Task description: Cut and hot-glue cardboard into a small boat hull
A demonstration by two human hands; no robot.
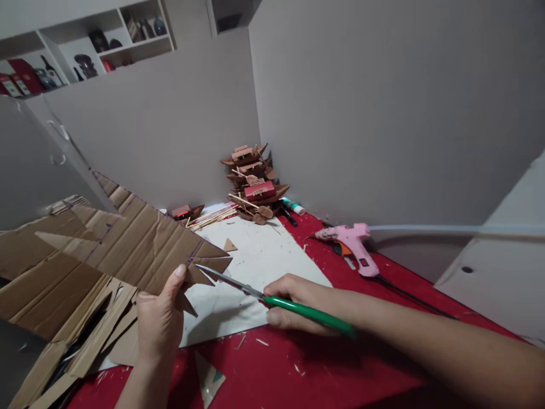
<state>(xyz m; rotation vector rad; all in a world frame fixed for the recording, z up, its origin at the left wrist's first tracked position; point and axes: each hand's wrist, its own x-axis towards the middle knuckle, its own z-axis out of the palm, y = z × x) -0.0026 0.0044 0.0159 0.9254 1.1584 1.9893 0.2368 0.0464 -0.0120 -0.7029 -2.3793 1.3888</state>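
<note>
Both hands grip: the left hand (160, 309) pinches cardboard (142, 241), the right hand (300, 291) grasps scissors (310, 312) at its edge. Lettering (259, 192) on a red-roofed boat (266, 188) is too small to read.

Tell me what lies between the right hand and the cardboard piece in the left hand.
The green-handled scissors; the head view shows them extending from the right hand to the cardboard piece.

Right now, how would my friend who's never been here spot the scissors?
Find the red table, then the white sheet on it. By the sheet's near edge, the right hand grips the scissors. A green handle and thin metal blades set them apart from the brown cardboard.
</note>
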